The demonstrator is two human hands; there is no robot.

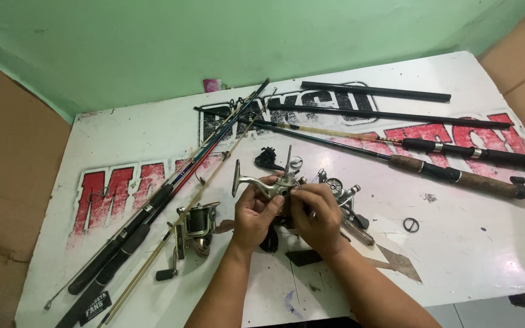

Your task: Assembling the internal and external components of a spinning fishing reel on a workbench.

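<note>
Both of my hands hold a silver fishing reel body [274, 185] above the middle of the white table [457, 255]. My left hand [255, 214] grips it from the left, under its bent silver arm [241, 181]. My right hand [320, 215] pinches the reel's right side with the fingertips. A thin shaft sticks up from the reel. Loose reel parts [338, 189] lie just behind and right of my hands. A black part [268, 159] sits behind the reel.
A second, complete spinning reel [197, 226] lies left of my hands. Several fishing rods [171, 194] fan out to the left and others [457, 176] lie at the back right. A small ring [411, 225] lies to the right. Brown cardboard flanks the table; a green wall stands behind.
</note>
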